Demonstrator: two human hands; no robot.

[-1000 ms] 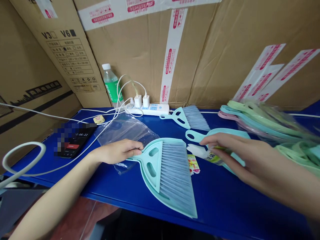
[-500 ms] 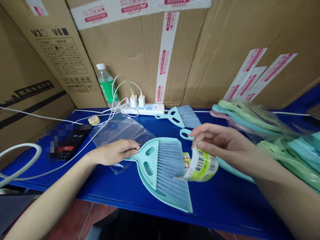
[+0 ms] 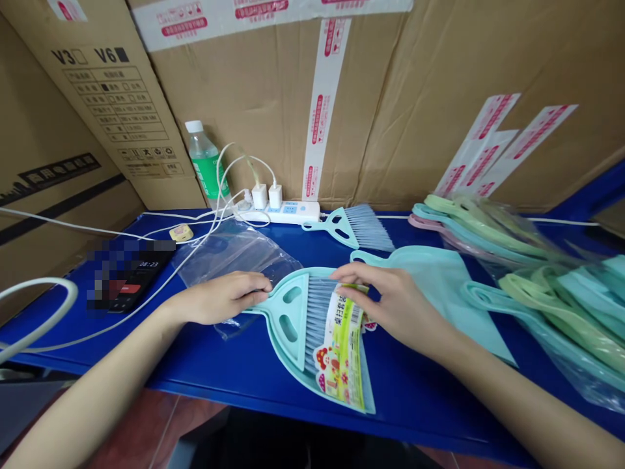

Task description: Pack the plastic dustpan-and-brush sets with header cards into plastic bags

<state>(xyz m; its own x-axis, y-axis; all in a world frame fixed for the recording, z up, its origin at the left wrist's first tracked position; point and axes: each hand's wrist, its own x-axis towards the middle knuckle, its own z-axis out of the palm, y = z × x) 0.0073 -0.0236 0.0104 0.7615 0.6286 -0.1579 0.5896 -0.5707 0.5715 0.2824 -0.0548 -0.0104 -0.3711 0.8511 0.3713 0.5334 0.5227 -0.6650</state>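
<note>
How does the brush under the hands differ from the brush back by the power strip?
The near brush lies nested in a dustpan; the far brush lies alone on the blue table. The near brush has a printed label card laid on its bristles; the far brush is bare. The left hand and right hand touch the near set; nobody touches the far brush. Both are teal with pale bristles.

I see a mint-green plastic hand brush (image 3: 293,319) with pale blue bristles, a green-and-yellow printed paper label card (image 3: 342,345), a glossy blue tabletop (image 3: 430,391), and brown cardboard boxes (image 3: 415,98) sealed with red-on-white tape.
</note>
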